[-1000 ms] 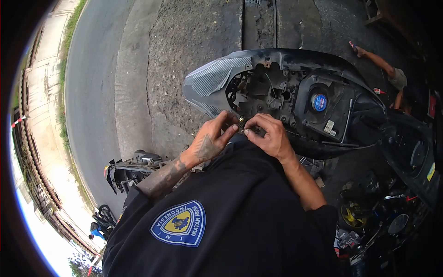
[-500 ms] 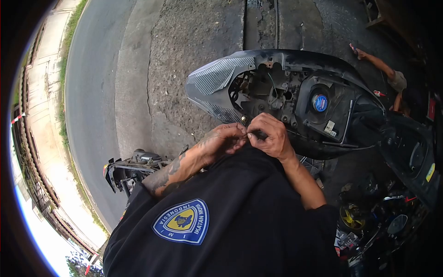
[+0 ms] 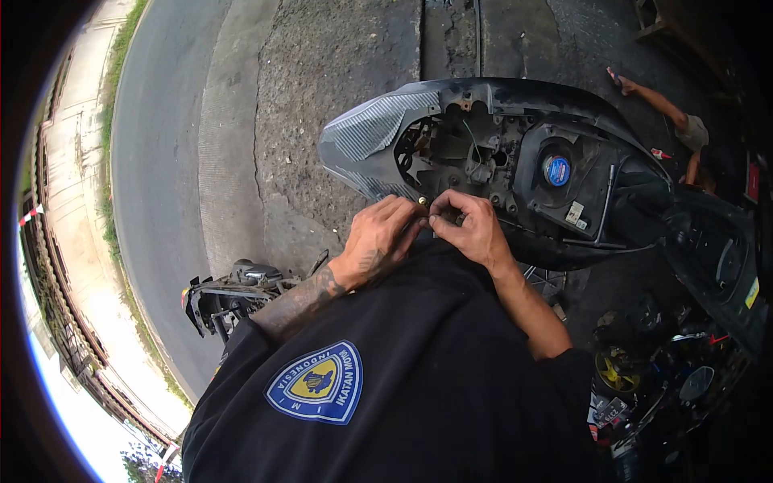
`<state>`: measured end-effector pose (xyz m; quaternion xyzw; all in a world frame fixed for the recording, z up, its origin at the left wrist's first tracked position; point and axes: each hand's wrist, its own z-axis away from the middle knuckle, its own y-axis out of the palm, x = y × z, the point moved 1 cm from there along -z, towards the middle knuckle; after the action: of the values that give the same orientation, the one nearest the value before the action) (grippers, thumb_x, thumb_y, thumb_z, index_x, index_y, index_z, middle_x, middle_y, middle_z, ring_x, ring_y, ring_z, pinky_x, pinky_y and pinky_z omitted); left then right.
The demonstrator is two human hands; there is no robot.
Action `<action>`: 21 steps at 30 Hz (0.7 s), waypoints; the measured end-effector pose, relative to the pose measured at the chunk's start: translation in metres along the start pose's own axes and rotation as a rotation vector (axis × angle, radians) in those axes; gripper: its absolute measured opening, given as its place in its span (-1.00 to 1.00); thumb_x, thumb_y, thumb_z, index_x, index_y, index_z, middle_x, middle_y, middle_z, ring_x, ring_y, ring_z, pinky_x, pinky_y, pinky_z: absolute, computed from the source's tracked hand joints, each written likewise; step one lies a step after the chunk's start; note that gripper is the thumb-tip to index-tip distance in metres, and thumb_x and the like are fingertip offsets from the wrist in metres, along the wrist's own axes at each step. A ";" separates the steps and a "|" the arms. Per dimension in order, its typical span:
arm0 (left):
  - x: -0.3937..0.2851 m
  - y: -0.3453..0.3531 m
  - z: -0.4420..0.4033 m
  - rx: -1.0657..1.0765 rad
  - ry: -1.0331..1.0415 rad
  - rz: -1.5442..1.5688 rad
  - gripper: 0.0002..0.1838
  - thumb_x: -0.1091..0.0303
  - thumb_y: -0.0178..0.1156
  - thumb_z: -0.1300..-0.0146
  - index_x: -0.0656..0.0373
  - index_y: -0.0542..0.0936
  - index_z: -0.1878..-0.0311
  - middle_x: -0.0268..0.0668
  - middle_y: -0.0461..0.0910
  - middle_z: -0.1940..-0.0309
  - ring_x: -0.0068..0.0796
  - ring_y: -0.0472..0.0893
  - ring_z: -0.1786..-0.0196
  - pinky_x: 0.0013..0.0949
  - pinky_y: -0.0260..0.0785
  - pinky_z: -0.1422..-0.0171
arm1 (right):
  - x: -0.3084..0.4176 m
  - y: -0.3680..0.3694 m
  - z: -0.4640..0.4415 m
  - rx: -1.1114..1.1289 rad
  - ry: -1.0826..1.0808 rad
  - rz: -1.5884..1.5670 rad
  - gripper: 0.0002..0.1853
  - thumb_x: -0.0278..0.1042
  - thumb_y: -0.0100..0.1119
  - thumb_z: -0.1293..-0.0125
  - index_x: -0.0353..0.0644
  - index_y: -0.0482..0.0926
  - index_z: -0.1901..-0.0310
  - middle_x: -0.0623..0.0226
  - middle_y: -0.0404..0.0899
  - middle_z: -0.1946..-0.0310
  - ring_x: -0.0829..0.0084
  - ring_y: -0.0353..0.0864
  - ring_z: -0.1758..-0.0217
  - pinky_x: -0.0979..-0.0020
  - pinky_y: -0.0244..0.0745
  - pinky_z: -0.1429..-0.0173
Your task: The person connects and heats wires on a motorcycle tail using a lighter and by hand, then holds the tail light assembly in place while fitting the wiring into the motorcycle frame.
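Observation:
Both hands meet at the near edge of a motor scooter's grey and black tail panel (image 3: 378, 133), whose seat area is uncovered. My left hand (image 3: 380, 235), on a tattooed arm, has its fingers bent together at the panel edge. My right hand (image 3: 475, 232) pinches thumb and forefinger right beside the left fingertips. Whatever lies between the fingertips is too small or hidden to make out. Just above them a small brass-coloured bolt head (image 3: 423, 200) shows on the panel. A blue round cap (image 3: 556, 170) sits farther along the scooter body.
A long metal T-handle wrench (image 3: 607, 205) lies across the scooter body. Another person's leg (image 3: 660, 105) extends at the upper right. A partly stripped motorcycle (image 3: 233, 294) stands at lower left, and another with a yellow wheel (image 3: 617, 370) at lower right. A road (image 3: 165, 161) runs along the left.
My left hand has turned over, its back now facing up, and has moved slightly up toward the panel edge. My right hand has also shifted slightly up, still pinching.

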<state>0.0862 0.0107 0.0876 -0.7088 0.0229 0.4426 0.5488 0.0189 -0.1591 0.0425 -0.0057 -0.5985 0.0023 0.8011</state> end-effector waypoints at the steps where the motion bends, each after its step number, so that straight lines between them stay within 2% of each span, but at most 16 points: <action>1: -0.002 -0.002 -0.001 0.149 -0.356 0.252 -0.87 0.37 0.25 -0.27 0.19 0.55 0.19 -0.36 0.55 0.36 -0.45 0.50 0.41 -0.37 0.33 0.39 | -0.001 0.001 0.001 -0.020 -0.073 0.030 -0.88 -0.49 0.28 -0.08 -0.29 0.56 0.34 0.26 0.56 0.45 0.37 0.58 0.36 0.40 0.46 0.24; 2: -0.004 -0.003 -0.001 0.297 -0.711 0.504 -0.87 0.32 0.20 -0.34 0.17 0.54 0.20 -0.42 0.51 0.39 -0.58 0.47 0.43 -0.44 0.25 0.45 | -0.003 0.001 0.000 -0.018 -0.071 0.031 -0.88 -0.49 0.28 -0.08 -0.29 0.56 0.34 0.26 0.56 0.45 0.37 0.58 0.36 0.40 0.46 0.24; 3: 0.004 0.000 0.002 0.297 -0.712 0.507 -0.87 0.32 0.20 -0.34 0.17 0.54 0.20 -0.42 0.51 0.39 -0.58 0.47 0.43 -0.44 0.25 0.45 | -0.005 -0.001 -0.002 -0.010 -0.331 0.110 -0.89 -0.52 0.27 -0.06 -0.28 0.56 0.35 0.27 0.56 0.44 0.34 0.59 0.35 0.39 0.47 0.22; 4: 0.018 0.008 0.010 0.408 -0.933 1.030 -0.85 0.27 0.17 -0.37 0.15 0.53 0.21 -0.46 0.47 0.41 -0.65 0.42 0.44 -0.50 0.17 0.48 | -0.007 -0.002 -0.002 0.000 -0.591 0.189 -0.90 -0.55 0.26 -0.04 -0.28 0.56 0.37 0.28 0.57 0.44 0.31 0.61 0.33 0.39 0.48 0.19; 5: 0.021 0.011 0.014 0.506 -1.129 1.568 -0.82 0.21 0.13 -0.41 0.12 0.51 0.21 -0.51 0.43 0.43 -0.73 0.37 0.44 -0.56 0.09 0.50 | -0.009 -0.002 -0.001 0.006 -0.590 0.187 -0.90 -0.55 0.26 -0.04 -0.28 0.56 0.37 0.28 0.57 0.44 0.31 0.61 0.33 0.39 0.48 0.19; 7: 0.023 0.012 0.016 0.535 -1.148 1.505 -0.81 0.17 0.14 -0.40 0.06 0.50 0.22 -0.51 0.45 0.41 -0.73 0.36 0.46 -0.59 0.02 0.50 | -0.013 -0.001 -0.002 0.102 -0.554 0.165 -0.87 -0.51 0.28 0.00 -0.25 0.58 0.36 0.25 0.55 0.43 0.18 0.56 0.31 0.30 0.50 0.18; 9: 0.022 0.009 0.013 0.522 -0.955 1.062 -0.83 0.24 0.18 -0.37 0.12 0.51 0.20 -0.42 0.52 0.38 -0.59 0.47 0.44 -0.51 0.19 0.46 | -0.007 -0.001 0.000 0.077 -0.464 0.196 -0.87 -0.50 0.28 -0.01 -0.26 0.57 0.36 0.26 0.56 0.44 0.24 0.56 0.34 0.32 0.48 0.20; 10: 0.018 0.010 0.014 0.526 -0.953 1.062 -0.83 0.24 0.18 -0.37 0.12 0.51 0.20 -0.42 0.52 0.38 -0.59 0.47 0.44 -0.51 0.19 0.46 | -0.004 -0.001 0.001 0.050 -0.374 0.228 -0.87 -0.49 0.28 -0.03 -0.27 0.57 0.35 0.27 0.56 0.45 0.30 0.56 0.37 0.35 0.47 0.23; 11: 0.011 0.010 0.014 0.328 -0.647 0.636 -0.84 0.28 0.21 -0.34 0.16 0.51 0.18 -0.36 0.55 0.36 -0.48 0.53 0.40 -0.45 0.28 0.40 | -0.002 0.000 0.002 0.047 -0.372 0.229 -0.87 -0.49 0.28 -0.03 -0.27 0.57 0.35 0.27 0.56 0.45 0.30 0.56 0.37 0.35 0.47 0.23; 12: 0.004 0.009 0.012 0.129 -0.335 0.214 -0.84 0.33 0.23 -0.32 0.19 0.51 0.17 -0.31 0.58 0.34 -0.37 0.59 0.36 -0.39 0.37 0.33 | -0.002 0.000 0.002 0.028 -0.207 0.132 -0.87 -0.48 0.27 -0.05 -0.28 0.57 0.35 0.28 0.57 0.45 0.38 0.54 0.40 0.38 0.45 0.26; 13: 0.002 0.007 0.009 0.133 -0.332 0.213 -0.84 0.33 0.23 -0.32 0.19 0.51 0.17 -0.31 0.58 0.34 -0.37 0.59 0.36 -0.39 0.37 0.33 | -0.003 0.001 0.002 0.006 -0.042 0.032 -0.87 -0.46 0.27 -0.07 -0.29 0.57 0.34 0.28 0.57 0.46 0.45 0.53 0.42 0.40 0.43 0.29; 15: -0.006 0.003 0.005 0.064 -0.090 0.003 -0.83 0.39 0.27 -0.27 0.24 0.52 0.16 -0.23 0.60 0.33 -0.21 0.63 0.27 -0.27 0.45 0.21 | -0.007 0.001 0.002 0.011 0.028 0.021 -0.86 -0.45 0.26 -0.09 -0.30 0.57 0.33 0.28 0.58 0.47 0.50 0.51 0.44 0.43 0.41 0.31; 17: -0.002 0.006 0.006 0.073 -0.067 -0.004 -0.85 0.40 0.25 -0.28 0.24 0.52 0.18 -0.27 0.59 0.35 -0.27 0.62 0.29 -0.32 0.43 0.23 | -0.011 0.002 0.003 0.008 0.110 0.005 -0.86 -0.44 0.25 -0.10 -0.31 0.56 0.33 0.29 0.58 0.48 0.55 0.49 0.45 0.45 0.39 0.34; 19: 0.000 0.007 0.007 0.083 -0.043 -0.009 -0.87 0.40 0.24 -0.30 0.24 0.52 0.20 -0.32 0.59 0.36 -0.34 0.61 0.31 -0.36 0.42 0.26 | -0.008 0.002 0.003 -0.033 -0.055 -0.030 -0.86 -0.44 0.25 -0.10 -0.30 0.57 0.32 0.27 0.58 0.47 0.53 0.50 0.45 0.44 0.40 0.33; 20: 0.002 0.006 0.007 0.163 -0.353 0.317 -0.90 0.41 0.22 -0.31 0.22 0.53 0.22 -0.36 0.57 0.36 -0.44 0.56 0.36 -0.41 0.36 0.30 | -0.005 0.001 0.004 -0.035 -0.124 -0.023 -0.87 -0.48 0.26 -0.07 -0.28 0.57 0.33 0.27 0.56 0.44 0.43 0.53 0.43 0.40 0.43 0.29; 21: 0.004 0.005 0.007 0.239 -0.669 0.638 -0.92 0.42 0.20 -0.32 0.20 0.53 0.24 -0.41 0.56 0.36 -0.54 0.51 0.40 -0.47 0.31 0.35 | -0.009 -0.001 0.003 -0.046 -0.115 -0.029 -0.87 -0.48 0.26 -0.07 -0.28 0.57 0.33 0.27 0.56 0.44 0.43 0.53 0.43 0.40 0.43 0.29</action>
<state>0.0814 0.0158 0.0810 -0.4170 0.1123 0.7869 0.4407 0.0133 -0.1603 0.0348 -0.0153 -0.6436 -0.0225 0.7649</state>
